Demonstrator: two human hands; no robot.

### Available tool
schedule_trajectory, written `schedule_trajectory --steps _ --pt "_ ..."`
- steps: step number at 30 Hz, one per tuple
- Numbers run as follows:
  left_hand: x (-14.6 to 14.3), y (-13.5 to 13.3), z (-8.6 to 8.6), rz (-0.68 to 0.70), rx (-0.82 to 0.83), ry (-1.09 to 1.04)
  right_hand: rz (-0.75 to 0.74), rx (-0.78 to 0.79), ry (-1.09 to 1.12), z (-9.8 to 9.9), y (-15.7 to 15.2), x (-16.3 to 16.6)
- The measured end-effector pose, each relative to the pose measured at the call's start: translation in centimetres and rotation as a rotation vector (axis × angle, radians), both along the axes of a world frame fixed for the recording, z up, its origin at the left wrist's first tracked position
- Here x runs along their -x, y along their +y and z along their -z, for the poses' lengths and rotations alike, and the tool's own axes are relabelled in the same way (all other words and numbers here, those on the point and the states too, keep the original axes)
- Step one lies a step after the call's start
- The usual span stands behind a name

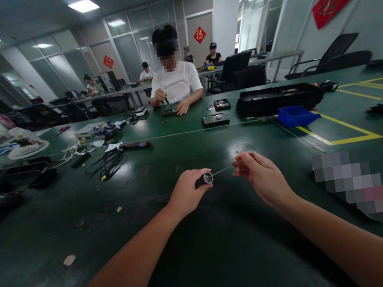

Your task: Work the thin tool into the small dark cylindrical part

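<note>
In the head view, my left hand (187, 189) is closed around a short black cylinder (208, 178), whose silvery round end faces me. A thin metal rod (221, 170) reaches from the mouth of that cylinder toward my right hand (259, 174). My right fingers are pinched at the rod's far end, where something small and reddish shows between the fingertips; its exact kind is too small to tell. Both hands are raised above the green tabletop (191, 239).
Across the table a person (174, 79) works on a small circuit board (169, 112). Hard drives (216, 119), a blue bin (297, 115) and a long black casing (278, 99) lie beyond my right hand. An electric screwdriver (136, 145) and black cables (108, 163) are at left.
</note>
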State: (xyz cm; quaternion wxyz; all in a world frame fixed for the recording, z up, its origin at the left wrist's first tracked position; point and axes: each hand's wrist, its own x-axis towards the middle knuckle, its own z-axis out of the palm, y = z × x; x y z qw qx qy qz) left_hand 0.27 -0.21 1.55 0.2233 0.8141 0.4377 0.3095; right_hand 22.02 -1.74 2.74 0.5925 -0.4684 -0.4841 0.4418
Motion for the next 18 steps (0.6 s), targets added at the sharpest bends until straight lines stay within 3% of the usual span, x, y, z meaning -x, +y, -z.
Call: schedule_trajectory --steps 10,18 --pt "0.0 -0.1 -0.1 0.003 0.002 0.011 0.014 -0.165 -0.426 -1.1 -1.3 0.2" --pt "0.1 -0.1 -0.2 0.023 0.012 0.014 0.083 -0.186 -0.714 -1.4 -1.7 -0.3"
